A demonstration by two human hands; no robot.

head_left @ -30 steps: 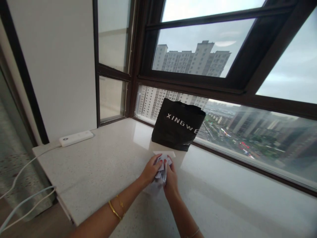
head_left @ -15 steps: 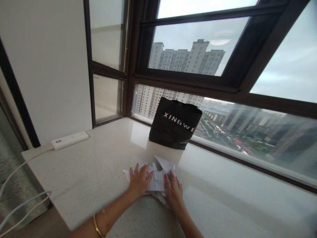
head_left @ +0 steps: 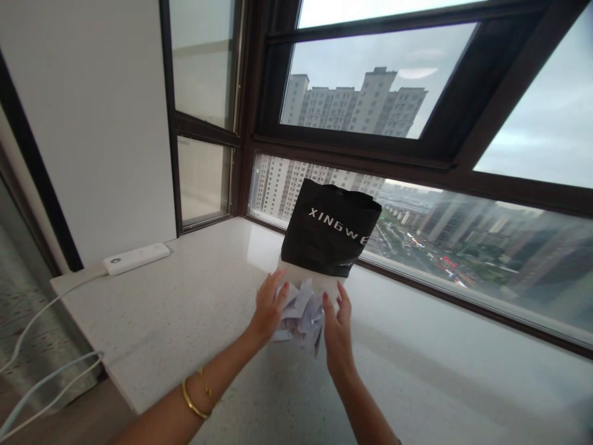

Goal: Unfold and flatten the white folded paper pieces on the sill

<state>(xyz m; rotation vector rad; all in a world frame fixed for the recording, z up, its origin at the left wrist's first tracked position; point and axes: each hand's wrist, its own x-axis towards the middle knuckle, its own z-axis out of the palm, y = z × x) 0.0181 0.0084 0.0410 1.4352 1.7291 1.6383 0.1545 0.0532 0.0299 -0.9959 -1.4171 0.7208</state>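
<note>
The black bag (head_left: 330,232), its contents hidden, stands behind paper scraps (head_left: 301,314) flanked by the left hand (head_left: 269,306) and right hand (head_left: 338,329), both unclenched.

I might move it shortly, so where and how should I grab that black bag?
Probably by the middle of its top edge, coming down from above. The black bag stands with that edge uppermost and uncovered, while the loose paper lies in front of it and the window is close behind, so above looks like the clearest approach.
</note>
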